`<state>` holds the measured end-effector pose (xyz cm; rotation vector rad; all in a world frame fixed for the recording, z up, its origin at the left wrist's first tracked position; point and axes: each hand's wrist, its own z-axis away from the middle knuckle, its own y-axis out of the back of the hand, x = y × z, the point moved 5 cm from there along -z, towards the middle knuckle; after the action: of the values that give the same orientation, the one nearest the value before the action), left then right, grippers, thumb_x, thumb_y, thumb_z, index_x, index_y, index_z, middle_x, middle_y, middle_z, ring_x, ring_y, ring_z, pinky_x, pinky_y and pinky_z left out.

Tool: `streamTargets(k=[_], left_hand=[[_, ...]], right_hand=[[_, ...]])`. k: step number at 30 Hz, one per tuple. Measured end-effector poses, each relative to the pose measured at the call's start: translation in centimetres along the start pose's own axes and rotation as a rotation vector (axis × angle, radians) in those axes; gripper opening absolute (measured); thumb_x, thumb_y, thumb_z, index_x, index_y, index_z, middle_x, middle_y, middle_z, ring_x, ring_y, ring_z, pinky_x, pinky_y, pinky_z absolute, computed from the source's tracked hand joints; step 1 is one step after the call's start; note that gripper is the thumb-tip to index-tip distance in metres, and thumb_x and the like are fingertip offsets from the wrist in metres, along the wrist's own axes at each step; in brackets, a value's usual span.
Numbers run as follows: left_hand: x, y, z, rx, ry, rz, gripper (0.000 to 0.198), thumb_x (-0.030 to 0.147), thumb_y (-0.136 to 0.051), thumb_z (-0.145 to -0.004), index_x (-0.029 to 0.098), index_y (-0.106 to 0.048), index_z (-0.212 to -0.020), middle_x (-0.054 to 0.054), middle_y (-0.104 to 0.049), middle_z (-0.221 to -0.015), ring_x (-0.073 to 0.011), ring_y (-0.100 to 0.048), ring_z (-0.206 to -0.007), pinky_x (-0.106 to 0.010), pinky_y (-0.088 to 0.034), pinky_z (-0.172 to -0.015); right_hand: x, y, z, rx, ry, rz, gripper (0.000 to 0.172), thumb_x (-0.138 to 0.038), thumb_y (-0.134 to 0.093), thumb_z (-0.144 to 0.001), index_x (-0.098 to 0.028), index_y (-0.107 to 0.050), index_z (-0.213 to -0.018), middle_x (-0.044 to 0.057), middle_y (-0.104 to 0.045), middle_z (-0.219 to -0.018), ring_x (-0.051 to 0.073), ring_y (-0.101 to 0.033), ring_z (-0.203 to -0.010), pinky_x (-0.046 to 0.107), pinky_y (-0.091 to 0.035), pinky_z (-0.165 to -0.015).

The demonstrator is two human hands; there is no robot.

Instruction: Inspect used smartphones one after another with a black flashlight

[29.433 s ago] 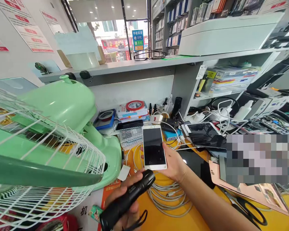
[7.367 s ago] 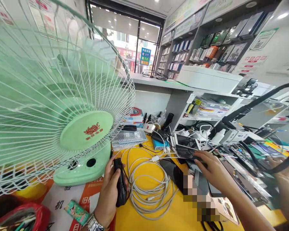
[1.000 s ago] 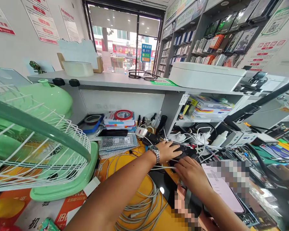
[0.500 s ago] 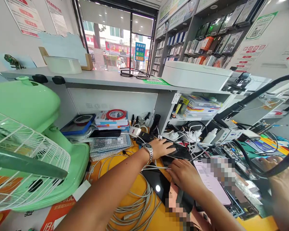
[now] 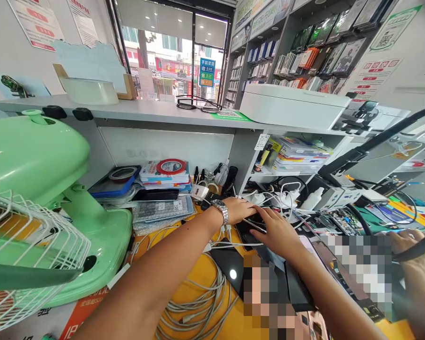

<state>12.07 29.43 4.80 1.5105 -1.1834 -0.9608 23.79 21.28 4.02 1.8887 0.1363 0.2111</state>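
My left hand (image 5: 236, 209), with a silver watch (image 5: 221, 210) on its wrist, reaches over a dark phone (image 5: 257, 219) near the shelf post. My right hand (image 5: 273, 228) is just to the right, its fingers on the same phone's near edge. Both hands' fingers are wrapped on the phone, which looks slightly raised; they hide most of it. White cable plugs (image 5: 226, 230) lie beside the left wrist. Another dark phone (image 5: 228, 262) lies nearer on the orange mat, with a coil of grey cable (image 5: 198, 302) beside it.
A green fan (image 5: 38, 156) fills the left side. Phones in plastic sleeves (image 5: 163, 210) and red tape (image 5: 171, 166) on booklets lie behind. At right are a black flexible arm (image 5: 378, 137), a white bottle (image 5: 312, 199) and another person's hand (image 5: 411, 250).
My right hand has moved up onto the phone. My left fingers, spread before, have come together at it. The phone's near edge now shows raised between the hands.
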Motion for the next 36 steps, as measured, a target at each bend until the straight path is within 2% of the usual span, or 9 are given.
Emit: streamTargets(k=[4,12,19,24,26,29,32,36], left_hand=[[-0.4,0.5,0.1,-0.020,0.056,0.033,0.040,0.025,-0.062,-0.088,0.017,-0.051,-0.125,-0.010,-0.057,-0.124,-0.0199,-0.062,-0.091,-0.038,-0.057,-0.075],[-0.8,0.4,0.6,0.068,0.170,0.199,0.039,0.026,-0.062,-0.087,0.018,-0.051,-0.124,-0.010,-0.054,-0.127,-0.0210,-0.061,-0.095,-0.039,-0.056,-0.077],[-1.0,-0.5,1.5,0.257,0.303,0.384,0.039,0.026,-0.060,-0.088,0.018,-0.051,-0.125,-0.011,-0.052,-0.130,-0.0266,-0.055,-0.113,-0.047,-0.051,-0.092],[-0.7,-0.8,1.7,0.357,0.360,0.551,0.039,0.025,-0.063,-0.086,0.018,-0.054,-0.124,-0.011,-0.052,-0.132,-0.0284,-0.050,-0.121,-0.053,-0.043,-0.101],[-0.7,-0.9,1.8,0.403,0.443,0.632,0.047,0.028,-0.065,-0.085,0.020,-0.051,-0.129,-0.011,-0.049,-0.137,-0.0302,-0.047,-0.125,-0.055,-0.041,-0.104],[-1.1,-1.3,2.1,0.478,0.685,0.769,0.054,0.032,-0.063,-0.087,0.021,-0.044,-0.136,-0.013,-0.041,-0.146,-0.0331,-0.042,-0.130,-0.058,-0.039,-0.105],[-1.9,-2.0,2.0,0.489,0.905,0.927,0.045,0.035,-0.059,-0.090,0.020,-0.049,-0.131,-0.013,-0.049,-0.138,-0.0294,-0.052,-0.120,-0.054,-0.046,-0.098],[-3.3,-2.4,1.1,0.417,1.034,1.121,0.037,0.037,-0.059,-0.090,0.017,-0.056,-0.121,-0.010,-0.060,-0.122,-0.0238,-0.061,-0.103,-0.046,-0.053,-0.087]], right_hand=[[0.0,-1.0,-1.3,-0.082,-0.061,0.043,0.047,-0.039,-0.059,-0.098,-0.011,-0.046,-0.133,0.012,-0.044,-0.127,0.023,-0.047,-0.115,0.040,-0.047,-0.100],[-1.0,-1.4,-2.5,-0.147,-0.226,0.136,0.039,-0.039,-0.060,-0.098,-0.010,-0.052,-0.123,0.010,-0.048,-0.118,0.020,-0.050,-0.107,0.037,-0.049,-0.094],[-1.7,-1.4,-3.1,-0.134,-0.314,0.172,0.042,-0.039,-0.059,-0.099,-0.011,-0.049,-0.129,0.010,-0.048,-0.118,0.020,-0.051,-0.106,0.037,-0.050,-0.093],[-1.9,-1.7,-3.7,-0.146,-0.340,0.180,0.038,-0.036,-0.057,-0.100,-0.010,-0.050,-0.127,0.010,-0.050,-0.114,0.018,-0.054,-0.101,0.034,-0.053,-0.089],[-1.9,-1.7,-3.8,-0.152,-0.322,0.176,0.038,-0.034,-0.057,-0.101,-0.011,-0.049,-0.129,0.010,-0.050,-0.115,0.018,-0.054,-0.101,0.033,-0.053,-0.088],[-1.9,-1.7,-3.6,-0.145,-0.305,0.172,0.042,-0.035,-0.056,-0.101,-0.013,-0.045,-0.135,0.011,-0.048,-0.119,0.018,-0.054,-0.103,0.034,-0.054,-0.089],[-1.8,-1.8,-3.4,-0.130,-0.303,0.173,0.045,-0.037,-0.057,-0.101,-0.014,-0.044,-0.137,0.011,-0.047,-0.121,0.019,-0.054,-0.104,0.035,-0.054,-0.089],[-1.8,-2.0,-3.2,-0.106,-0.300,0.173,0.044,-0.037,-0.056,-0.101,-0.014,-0.044,-0.136,0.011,-0.047,-0.120,0.018,-0.054,-0.101,0.034,-0.054,-0.088]])
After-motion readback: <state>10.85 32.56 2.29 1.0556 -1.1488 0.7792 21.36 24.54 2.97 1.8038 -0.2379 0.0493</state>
